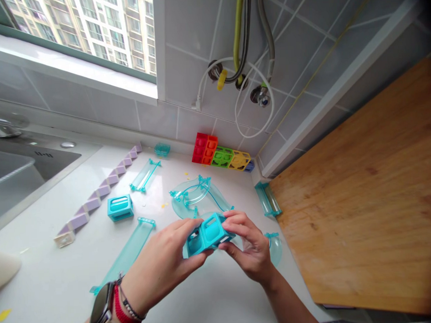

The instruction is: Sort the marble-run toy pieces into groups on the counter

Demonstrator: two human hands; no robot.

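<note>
Two teal hollow toy blocks [212, 231], set end to end, are held between both my hands above the counter. My left hand [165, 260] pinches the left block with thumb below and fingers on top. At the right block, my right hand [250, 247] grips the end with thumb and fingertips. Just beyond them lies a clear teal curved track piece [188, 200], partly hidden by the blocks. A single teal block [120, 207] stands to the left. Beneath my left forearm, a long clear teal track [128, 251] is partly covered.
Purple-and-white zigzag pieces [93, 203] run along the left, near the sink [53, 172]. A short teal track [145, 175] lies behind. Red, green and yellow blocks [222, 154] line the wall. A wooden board [361, 199] stands at right, beside another teal track [268, 199].
</note>
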